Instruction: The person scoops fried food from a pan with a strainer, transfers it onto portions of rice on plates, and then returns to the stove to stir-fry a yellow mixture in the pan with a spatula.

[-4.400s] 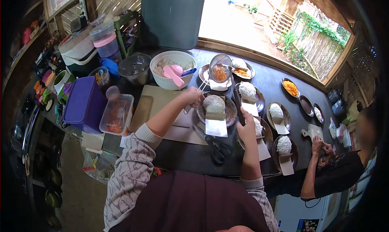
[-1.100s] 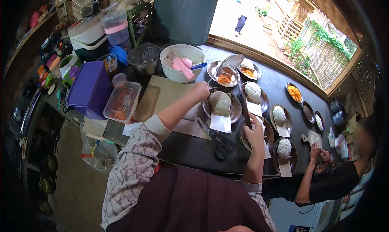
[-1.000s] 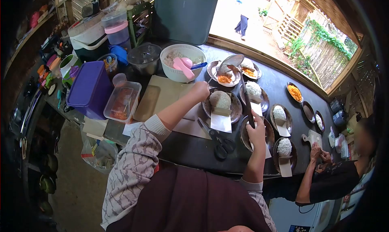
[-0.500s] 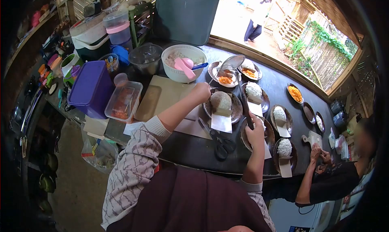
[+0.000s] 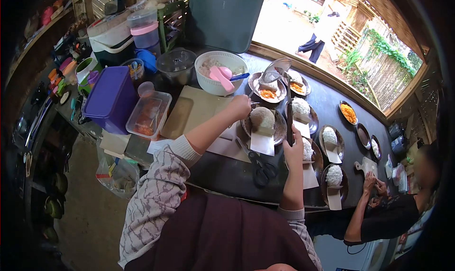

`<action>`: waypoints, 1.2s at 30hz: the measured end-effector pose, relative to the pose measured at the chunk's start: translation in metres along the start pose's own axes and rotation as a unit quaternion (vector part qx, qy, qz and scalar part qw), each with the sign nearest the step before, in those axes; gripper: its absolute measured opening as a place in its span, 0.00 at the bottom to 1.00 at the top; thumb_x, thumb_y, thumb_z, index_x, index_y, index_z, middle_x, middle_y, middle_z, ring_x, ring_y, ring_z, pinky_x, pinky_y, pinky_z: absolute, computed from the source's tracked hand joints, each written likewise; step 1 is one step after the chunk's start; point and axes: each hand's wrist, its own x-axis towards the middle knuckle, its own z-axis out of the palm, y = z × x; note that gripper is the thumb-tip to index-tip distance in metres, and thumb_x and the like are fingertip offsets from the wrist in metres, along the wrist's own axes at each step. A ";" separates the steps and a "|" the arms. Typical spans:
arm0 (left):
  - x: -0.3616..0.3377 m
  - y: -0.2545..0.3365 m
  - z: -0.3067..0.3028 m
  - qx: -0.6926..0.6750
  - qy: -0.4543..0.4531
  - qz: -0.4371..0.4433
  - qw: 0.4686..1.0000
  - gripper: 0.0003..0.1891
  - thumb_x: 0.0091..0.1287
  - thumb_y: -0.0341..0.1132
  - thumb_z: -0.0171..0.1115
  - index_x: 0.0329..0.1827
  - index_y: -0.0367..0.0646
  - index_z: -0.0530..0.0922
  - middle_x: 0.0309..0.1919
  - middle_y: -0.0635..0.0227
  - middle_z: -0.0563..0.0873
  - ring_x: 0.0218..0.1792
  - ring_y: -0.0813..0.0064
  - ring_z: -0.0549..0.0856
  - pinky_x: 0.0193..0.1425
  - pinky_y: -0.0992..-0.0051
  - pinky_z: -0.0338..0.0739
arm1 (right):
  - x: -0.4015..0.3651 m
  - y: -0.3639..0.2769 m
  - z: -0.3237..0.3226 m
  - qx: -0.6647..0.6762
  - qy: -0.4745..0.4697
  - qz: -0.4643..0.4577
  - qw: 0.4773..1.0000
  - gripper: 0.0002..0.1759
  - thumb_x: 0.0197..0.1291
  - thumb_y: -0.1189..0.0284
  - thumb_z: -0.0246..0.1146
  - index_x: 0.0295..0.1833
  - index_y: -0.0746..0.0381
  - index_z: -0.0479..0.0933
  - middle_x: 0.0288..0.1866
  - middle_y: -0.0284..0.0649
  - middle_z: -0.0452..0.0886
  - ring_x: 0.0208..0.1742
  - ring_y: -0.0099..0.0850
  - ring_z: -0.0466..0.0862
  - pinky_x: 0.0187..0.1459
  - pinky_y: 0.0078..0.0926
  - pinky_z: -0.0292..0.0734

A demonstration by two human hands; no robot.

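My left hand (image 5: pixel 241 107) is closed around the thin metal handle of a round wire strainer (image 5: pixel 277 68), which hangs over the far plates. My right hand (image 5: pixel 293 147) grips a long dark-handled utensil (image 5: pixel 289 110); its far end overlaps the strainer. Just right of my left hand lies a brown plate (image 5: pixel 280 134) with a brownish rice mound (image 5: pixel 262 117) and a folded paper card (image 5: pixel 262 143). Beyond it, another plate holds orange shreds (image 5: pixel 268 94). Black-handled scissors (image 5: pixel 261 169) rest nearer to me. A white rice mound (image 5: pixel 307 150) sits beside my right hand.
Several more plated white rice mounds (image 5: pixel 334 175) stand to the right, with a dish of orange shreds (image 5: pixel 348 112). A co-worker's hands (image 5: pixel 372 183) are at a small board (image 5: pixel 367 167). Leftward are a rice basket (image 5: pixel 220 62), clear tub (image 5: pixel 150 114) and purple container (image 5: pixel 110 99).
The strainer and the utensil's far end have moved up and away, off the nearer plate's edge. The view has shifted slightly. A person outside has moved.
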 end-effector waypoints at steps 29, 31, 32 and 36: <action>0.004 0.007 0.018 -0.046 0.063 -0.089 0.993 0.17 0.64 0.35 0.46 0.27 0.30 0.76 0.27 0.42 0.79 0.32 0.45 0.79 0.38 0.54 0.71 | -0.013 -0.005 -0.039 -0.091 -0.059 0.015 0.994 0.32 0.41 0.78 0.56 0.59 0.59 0.69 0.41 0.48 0.74 0.43 0.39 0.74 0.49 0.31 0.68; 0.002 0.007 0.021 -0.050 0.072 -0.086 0.992 0.17 0.64 0.35 0.46 0.27 0.30 0.76 0.27 0.42 0.79 0.31 0.45 0.79 0.38 0.54 0.71 | -0.011 -0.010 -0.041 -0.089 -0.068 0.036 0.993 0.32 0.41 0.78 0.56 0.59 0.59 0.69 0.41 0.48 0.74 0.43 0.39 0.74 0.49 0.30 0.68; 0.001 0.008 0.022 -0.040 0.064 -0.089 0.993 0.17 0.64 0.35 0.45 0.27 0.30 0.76 0.27 0.42 0.79 0.32 0.45 0.79 0.38 0.54 0.71 | -0.011 -0.011 -0.042 -0.088 -0.076 0.057 0.992 0.32 0.41 0.78 0.56 0.59 0.59 0.69 0.40 0.48 0.74 0.43 0.39 0.74 0.50 0.30 0.68; -0.001 0.019 0.019 0.022 0.049 -0.084 0.995 0.13 0.60 0.31 0.47 0.27 0.31 0.78 0.27 0.45 0.80 0.32 0.48 0.81 0.39 0.58 0.75 | -0.012 -0.008 -0.042 -0.061 -0.063 0.026 0.996 0.32 0.41 0.78 0.56 0.59 0.59 0.69 0.40 0.47 0.74 0.43 0.38 0.74 0.49 0.29 0.68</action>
